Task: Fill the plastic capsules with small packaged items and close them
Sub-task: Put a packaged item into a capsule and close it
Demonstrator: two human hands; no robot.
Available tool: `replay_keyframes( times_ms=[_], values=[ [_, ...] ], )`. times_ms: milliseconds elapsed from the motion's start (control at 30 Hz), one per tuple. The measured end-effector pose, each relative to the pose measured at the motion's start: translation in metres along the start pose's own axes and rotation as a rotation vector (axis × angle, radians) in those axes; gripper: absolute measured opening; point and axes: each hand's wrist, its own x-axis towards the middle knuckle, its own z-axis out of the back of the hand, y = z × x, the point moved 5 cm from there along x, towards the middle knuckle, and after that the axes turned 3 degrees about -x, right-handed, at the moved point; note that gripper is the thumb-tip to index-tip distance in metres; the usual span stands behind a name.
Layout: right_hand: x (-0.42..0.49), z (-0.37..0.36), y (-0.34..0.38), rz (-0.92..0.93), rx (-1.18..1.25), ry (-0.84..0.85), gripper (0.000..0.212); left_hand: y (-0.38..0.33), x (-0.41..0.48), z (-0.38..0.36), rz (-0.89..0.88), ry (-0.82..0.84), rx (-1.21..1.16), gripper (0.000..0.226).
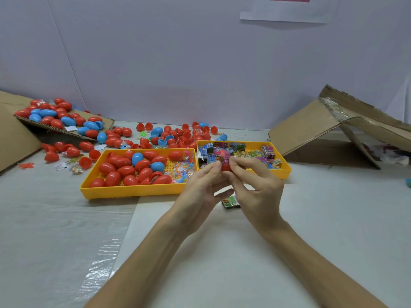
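Observation:
My left hand (201, 187) and my right hand (255, 185) meet above the table, both pinching a red capsule half (226, 167). A pink packaged item (222, 155) sticks up out of that half. Behind the hands stands a yellow tray (284, 172) with several small colourful packets. To its left a second yellow tray (133, 191) holds several red and blue capsules plus small clear-wrapped toys. One green packet (230, 202) lies on the table under my hands.
Loose red and blue capsules (178, 135) litter the table behind the trays. A tilted cardboard flap (62, 130) at the left carries more capsules. An opened cardboard box (333, 134) lies at the right. A white wall closes the back.

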Motion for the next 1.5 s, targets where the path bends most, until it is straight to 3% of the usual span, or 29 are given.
replay_keyframes(
  times_ms=[200, 500, 867, 1000, 1100, 1500],
  values=[
    [0.007, 0.001, 0.002, -0.116, 0.013, 0.028, 0.038, 0.006, 0.003, 0.0, 0.051, 0.03, -0.111, 0.039],
    [0.006, -0.001, 0.004, -0.072, 0.003, 0.077, 0.034, -0.001, 0.002, 0.004, -0.04, -0.037, 0.035, 0.039],
    [0.003, 0.001, 0.004, 0.005, 0.026, 0.043, 0.025, 0.005, 0.001, 0.002, 0.002, 0.017, -0.033, 0.044],
    [0.009, 0.001, 0.003, -0.106, 0.138, 0.075, 0.03, 0.008, 0.002, 0.001, 0.056, 0.029, -0.12, 0.042],
    [0.011, 0.004, 0.002, -0.163, 0.178, 0.047, 0.022, 0.006, 0.003, -0.001, 0.064, 0.03, -0.133, 0.045],
    [0.016, 0.007, -0.004, -0.028, 0.09, 0.053, 0.012, -0.003, 0.001, 0.003, -0.027, -0.062, 0.09, 0.048]
  ],
)
